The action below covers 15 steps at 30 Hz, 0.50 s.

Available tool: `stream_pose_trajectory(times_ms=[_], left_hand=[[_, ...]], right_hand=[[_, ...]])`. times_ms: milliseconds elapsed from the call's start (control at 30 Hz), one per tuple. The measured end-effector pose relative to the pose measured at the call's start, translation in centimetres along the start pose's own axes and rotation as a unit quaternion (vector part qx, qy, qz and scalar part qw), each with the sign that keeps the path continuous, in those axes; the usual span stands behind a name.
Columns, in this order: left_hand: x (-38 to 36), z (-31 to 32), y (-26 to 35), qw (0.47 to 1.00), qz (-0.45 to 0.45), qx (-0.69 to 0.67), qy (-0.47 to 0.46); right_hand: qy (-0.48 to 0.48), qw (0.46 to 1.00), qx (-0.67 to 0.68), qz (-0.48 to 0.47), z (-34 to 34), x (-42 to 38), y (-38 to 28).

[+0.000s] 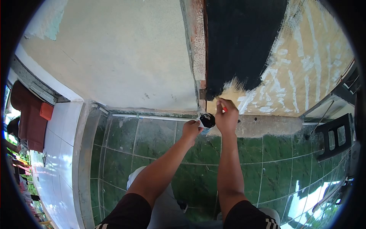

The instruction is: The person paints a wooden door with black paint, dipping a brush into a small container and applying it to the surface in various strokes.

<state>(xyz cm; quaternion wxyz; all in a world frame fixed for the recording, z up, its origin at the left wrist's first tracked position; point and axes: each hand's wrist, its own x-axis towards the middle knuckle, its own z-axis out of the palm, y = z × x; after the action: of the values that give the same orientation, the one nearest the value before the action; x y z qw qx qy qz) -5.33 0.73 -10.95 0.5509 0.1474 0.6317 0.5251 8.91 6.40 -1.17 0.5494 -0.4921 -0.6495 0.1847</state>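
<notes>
My left hand is closed around the side of a small cup of black paint, its dark opening facing up toward me. Just right of the cup, my right hand grips a paintbrush with a red handle. The brush tip is at the lower left corner of a tan board, close to the edge of its black painted area. Ragged black strokes mark the lower edge of that area. White streaks and patches cover much of the bare tan part. My right fingers partly hide the brush.
A pale wall stands left of the board, past a rough vertical strip. A white pipe runs along its foot. Green tiles cover the floor. A black plastic piece with openings is at right; a brown seat is at left.
</notes>
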Motion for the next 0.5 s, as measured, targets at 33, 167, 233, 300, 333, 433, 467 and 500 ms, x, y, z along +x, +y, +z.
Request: stream_pose_trajectory(times_ms=[33,167,233,300,333,433,467,500], left_hand=[[0.0,-0.1,0.2,1.0,0.003,-0.007,-0.001],[-0.6,-0.1,0.6,1.0,0.001,-0.021,-0.01],[-0.4,-0.3,0.5,1.0,-0.003,-0.014,-0.015],[-0.1,-0.5,0.3,1.0,-0.008,-0.004,-0.018],[-0.3,-0.5,0.1,1.0,-0.006,-0.008,-0.01],[-0.4,-0.3,0.4,1.0,0.002,-0.008,0.002],[-0.5,-0.3,0.5,1.0,-0.002,0.0,0.001],[-0.5,-0.4,0.5,1.0,-0.005,0.008,0.0]], right_hand=[[0.018,1.0,0.014,-0.005,-0.5,0.0,-0.6],[0.046,0.998,0.043,-0.015,-0.6,-1.1,0.7],[0.053,0.998,0.023,-0.035,0.2,-2.2,2.9],[0.003,1.0,0.011,0.004,0.1,-2.8,4.4],[-0.025,0.999,0.003,0.024,-0.2,-3.3,4.8],[0.022,0.999,0.024,-0.026,0.2,-3.8,4.1],[0.035,0.999,0.036,-0.013,0.2,-3.9,3.6],[0.044,0.998,0.042,-0.015,0.5,-3.9,3.4]])
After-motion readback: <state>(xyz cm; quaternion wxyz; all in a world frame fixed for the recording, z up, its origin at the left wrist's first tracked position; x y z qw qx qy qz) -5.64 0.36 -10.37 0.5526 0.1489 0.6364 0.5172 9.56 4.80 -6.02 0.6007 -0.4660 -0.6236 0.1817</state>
